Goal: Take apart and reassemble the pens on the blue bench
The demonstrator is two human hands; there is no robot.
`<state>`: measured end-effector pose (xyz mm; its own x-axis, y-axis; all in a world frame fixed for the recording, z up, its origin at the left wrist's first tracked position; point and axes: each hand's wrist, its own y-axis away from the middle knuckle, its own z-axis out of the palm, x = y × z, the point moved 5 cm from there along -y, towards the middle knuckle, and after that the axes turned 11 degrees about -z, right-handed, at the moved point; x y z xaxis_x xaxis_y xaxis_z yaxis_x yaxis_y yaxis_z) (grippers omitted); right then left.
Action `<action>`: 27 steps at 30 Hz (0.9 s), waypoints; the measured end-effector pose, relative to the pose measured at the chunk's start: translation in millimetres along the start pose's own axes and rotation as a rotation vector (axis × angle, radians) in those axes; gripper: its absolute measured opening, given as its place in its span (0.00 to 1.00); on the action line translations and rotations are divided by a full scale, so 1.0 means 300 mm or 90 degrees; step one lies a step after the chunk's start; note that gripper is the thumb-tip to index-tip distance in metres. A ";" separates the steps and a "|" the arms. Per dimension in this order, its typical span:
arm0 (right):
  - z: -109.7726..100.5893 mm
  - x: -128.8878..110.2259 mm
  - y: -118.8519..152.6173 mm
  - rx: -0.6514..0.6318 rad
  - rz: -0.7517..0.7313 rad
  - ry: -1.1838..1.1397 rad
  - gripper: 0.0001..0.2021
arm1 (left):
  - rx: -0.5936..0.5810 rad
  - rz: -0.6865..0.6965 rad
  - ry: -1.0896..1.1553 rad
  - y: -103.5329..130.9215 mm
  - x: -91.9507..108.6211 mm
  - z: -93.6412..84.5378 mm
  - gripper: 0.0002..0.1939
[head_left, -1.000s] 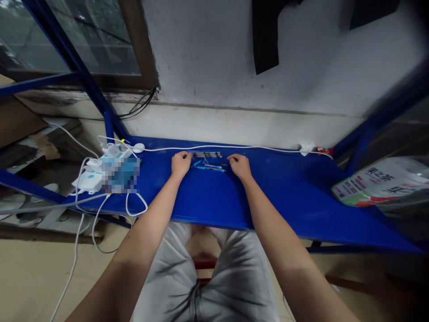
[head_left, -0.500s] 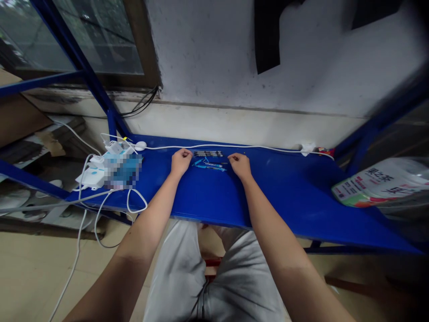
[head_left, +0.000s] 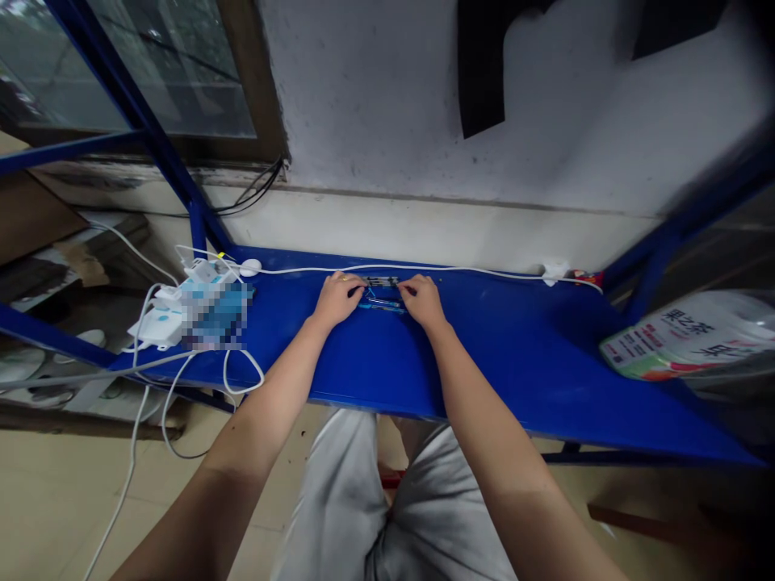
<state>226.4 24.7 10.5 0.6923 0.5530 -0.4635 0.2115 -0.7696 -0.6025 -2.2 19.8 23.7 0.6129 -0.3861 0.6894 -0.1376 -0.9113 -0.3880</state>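
A row of slim pens (head_left: 381, 282) with dark ends lies on the blue tabletop (head_left: 375, 355), between my hands. Just in front of them are several blue pens or pen parts (head_left: 384, 304), too small to tell apart. My left hand (head_left: 337, 298) is at the left ends of the pens, thumb and fingers closed in a pinch. From the right, my right hand (head_left: 422, 298) meets the other ends, its fingers also pinched together. What lies between the fingertips of either hand is too small to make out.
A white power strip (head_left: 158, 320) with plugs and cables sits at the left, beside a blurred-out blue item (head_left: 221, 313). Along the wall runs a white cable (head_left: 460, 267). A large labelled plastic bottle (head_left: 690, 335) lies at the right.
Both hands have moved inward, closer together, to the ends of the pens. The view has shifted slightly.
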 end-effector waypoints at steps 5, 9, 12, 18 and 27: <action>0.050 -0.050 -0.034 -0.059 -0.045 0.060 0.11 | -0.031 0.016 -0.043 -0.008 0.009 0.041 0.10; 0.068 -0.047 -0.037 -0.086 -0.048 0.087 0.11 | -0.039 0.020 -0.052 -0.009 0.013 0.061 0.10; 0.070 -0.034 -0.035 -0.084 -0.043 0.099 0.11 | -0.032 0.020 -0.059 -0.014 0.017 0.066 0.10; 0.082 -0.014 -0.034 -0.128 -0.006 0.116 0.10 | -0.069 0.025 -0.197 -0.024 0.027 0.079 0.15; 0.090 -0.034 -0.036 -0.136 -0.011 0.050 0.09 | -0.045 -0.002 -0.233 -0.045 0.024 0.084 0.10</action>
<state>198.6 36.0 4.1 0.7369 0.5471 -0.3970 0.3599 -0.8147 -0.4547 23.6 32.9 18.6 0.8492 -0.3180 0.4216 -0.1809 -0.9252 -0.3335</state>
